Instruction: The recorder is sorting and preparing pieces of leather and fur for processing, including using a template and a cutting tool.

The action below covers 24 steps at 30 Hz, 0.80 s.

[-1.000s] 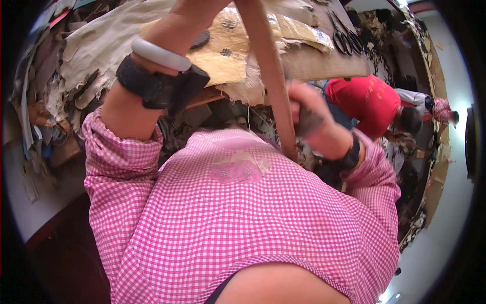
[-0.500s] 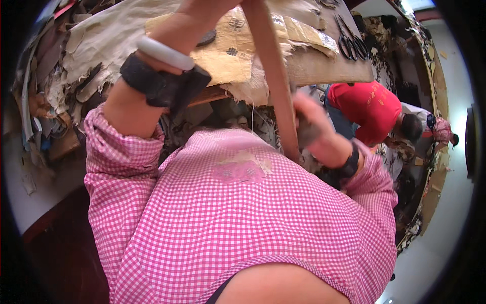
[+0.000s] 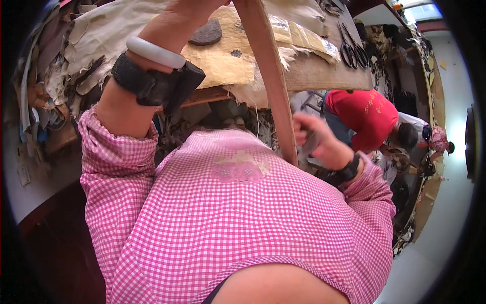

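A long, flat brown strip (image 3: 271, 71) stands tilted between my hands, its lower end against the front of my pink checked smock. Whether it is wood or leather I cannot tell. My left hand (image 3: 195, 15) is at its upper end, cut off by the top of the picture, so its grip is hidden. My right hand (image 3: 321, 139) is beside the strip's lower part, fingers curled around a blurred greyish thing (image 3: 311, 146) whose kind does not show. Below my left hand a dark rounded stone-like lump (image 3: 206, 32) lies on yellowish patched sheeting (image 3: 217, 66).
Black-handled scissors (image 3: 354, 53) lie at the worktable's (image 3: 329, 76) right end. Pale ragged hides (image 3: 106, 35) cover its left part, and scraps (image 3: 45, 96) pile up at far left. A person in a red shirt (image 3: 362, 114) bends over at the right.
My left arm has shifted slightly left, uncovering more of the dark lump. The strip's top has swung left. My right hand has moved a little down and right along it.
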Each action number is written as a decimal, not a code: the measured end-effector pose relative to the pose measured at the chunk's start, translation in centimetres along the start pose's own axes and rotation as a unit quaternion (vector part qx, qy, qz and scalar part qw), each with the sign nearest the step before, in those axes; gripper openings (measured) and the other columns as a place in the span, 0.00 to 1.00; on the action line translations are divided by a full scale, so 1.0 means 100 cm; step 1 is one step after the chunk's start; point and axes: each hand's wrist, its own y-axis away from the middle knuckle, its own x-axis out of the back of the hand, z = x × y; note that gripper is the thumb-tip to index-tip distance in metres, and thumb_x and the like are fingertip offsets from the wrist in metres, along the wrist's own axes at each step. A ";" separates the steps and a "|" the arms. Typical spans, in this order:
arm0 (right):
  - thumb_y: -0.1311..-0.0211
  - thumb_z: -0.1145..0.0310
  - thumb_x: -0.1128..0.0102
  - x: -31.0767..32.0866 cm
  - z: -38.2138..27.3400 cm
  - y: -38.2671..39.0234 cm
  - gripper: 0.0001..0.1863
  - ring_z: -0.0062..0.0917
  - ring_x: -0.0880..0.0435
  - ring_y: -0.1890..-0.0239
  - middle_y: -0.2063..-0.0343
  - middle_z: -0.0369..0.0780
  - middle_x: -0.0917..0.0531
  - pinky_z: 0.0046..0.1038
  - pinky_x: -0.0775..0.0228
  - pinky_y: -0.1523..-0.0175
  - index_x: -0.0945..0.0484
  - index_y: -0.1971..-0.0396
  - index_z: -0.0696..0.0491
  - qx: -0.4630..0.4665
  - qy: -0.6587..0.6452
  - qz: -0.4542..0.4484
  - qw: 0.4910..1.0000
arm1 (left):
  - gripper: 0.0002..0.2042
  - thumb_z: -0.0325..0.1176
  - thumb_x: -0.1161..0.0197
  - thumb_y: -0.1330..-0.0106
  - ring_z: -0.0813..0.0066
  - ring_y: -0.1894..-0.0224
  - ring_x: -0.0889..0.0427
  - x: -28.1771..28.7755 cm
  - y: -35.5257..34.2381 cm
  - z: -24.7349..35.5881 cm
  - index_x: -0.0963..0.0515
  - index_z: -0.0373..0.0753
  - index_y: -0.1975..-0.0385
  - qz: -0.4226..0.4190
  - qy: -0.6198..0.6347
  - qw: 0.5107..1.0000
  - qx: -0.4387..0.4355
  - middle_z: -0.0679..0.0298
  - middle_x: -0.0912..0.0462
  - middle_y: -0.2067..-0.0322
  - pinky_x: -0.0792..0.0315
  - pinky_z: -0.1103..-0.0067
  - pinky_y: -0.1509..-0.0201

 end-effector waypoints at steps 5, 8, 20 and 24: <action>0.36 0.66 0.49 -0.055 -0.004 0.005 0.07 0.15 0.35 0.81 0.82 0.30 0.32 0.18 0.45 0.77 0.29 0.64 0.53 0.164 0.026 -0.047 0.985 | 0.17 0.39 0.37 0.40 0.80 0.70 0.29 -0.018 -0.012 -0.018 0.34 0.37 0.60 0.027 -0.100 0.993 -0.049 0.65 0.29 0.70 0.30 0.80 0.68; 0.35 0.66 0.50 -0.090 -0.063 0.012 0.07 0.14 0.34 0.77 0.80 0.30 0.31 0.16 0.43 0.71 0.29 0.62 0.53 0.279 -0.029 -0.148 0.949 | 0.17 0.38 0.38 0.40 0.79 0.69 0.30 -0.039 -0.012 -0.007 0.34 0.36 0.59 -0.020 -0.040 0.997 -0.060 0.66 0.31 0.71 0.31 0.79 0.67; 0.39 0.62 0.38 -0.041 -0.063 -0.005 0.15 0.13 0.26 0.67 0.69 0.32 0.22 0.17 0.33 0.63 0.26 0.59 0.55 0.196 0.380 -0.170 0.888 | 0.34 0.51 0.39 0.38 0.74 0.70 0.23 0.044 -0.013 -0.070 0.43 0.33 0.42 0.089 -0.102 0.982 0.135 0.58 0.24 0.66 0.27 0.79 0.69; 0.40 0.63 0.38 -0.042 -0.126 -0.026 0.12 0.16 0.30 0.75 0.78 0.32 0.28 0.21 0.37 0.71 0.28 0.68 0.57 0.309 0.547 -0.067 0.775 | 0.43 0.56 0.41 0.38 0.51 0.46 0.28 0.039 0.009 -0.104 0.49 0.25 0.37 0.123 -0.285 0.946 0.094 0.44 0.28 0.53 0.37 0.66 0.38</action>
